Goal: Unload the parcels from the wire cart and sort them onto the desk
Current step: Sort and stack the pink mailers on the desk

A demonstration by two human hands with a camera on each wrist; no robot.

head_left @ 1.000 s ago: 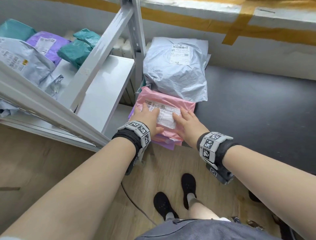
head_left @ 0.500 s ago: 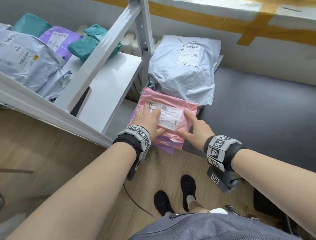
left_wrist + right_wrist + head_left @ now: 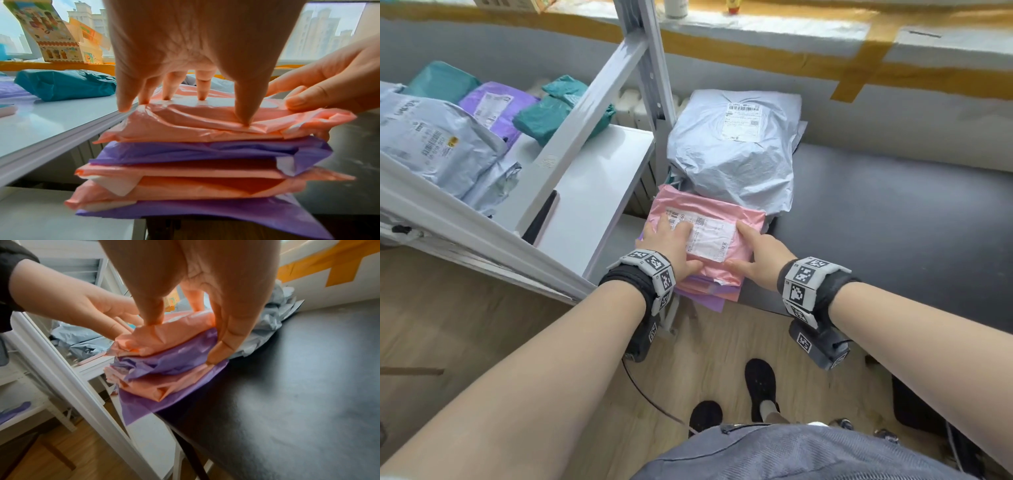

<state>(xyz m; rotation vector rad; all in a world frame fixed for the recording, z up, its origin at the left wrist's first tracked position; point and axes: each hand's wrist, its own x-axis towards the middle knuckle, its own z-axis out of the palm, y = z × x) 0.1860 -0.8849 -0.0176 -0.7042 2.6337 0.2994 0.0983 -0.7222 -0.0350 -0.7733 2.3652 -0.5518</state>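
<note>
The dark desk (image 3: 893, 219) runs under a window sill crossed with yellow tape, and its near left corner carries a stack of soft mailers. My left hand (image 3: 671, 245) rests on the top pink parcel (image 3: 748, 222), fingertips (image 3: 202, 91) and thumb pressing down onto its wrapper and label without curling round it. My right hand (image 3: 760, 253) is at the parcel's right side, thumb on top and fingers (image 3: 226, 344) reaching down the stack's edge onto the purple parcel (image 3: 185, 152) below. Under that lie more pink and purple ones. Just behind the stack sits a large grey parcel (image 3: 729, 161). To the left, the white shelf (image 3: 592, 192) holds teal, purple and grey parcels.
</note>
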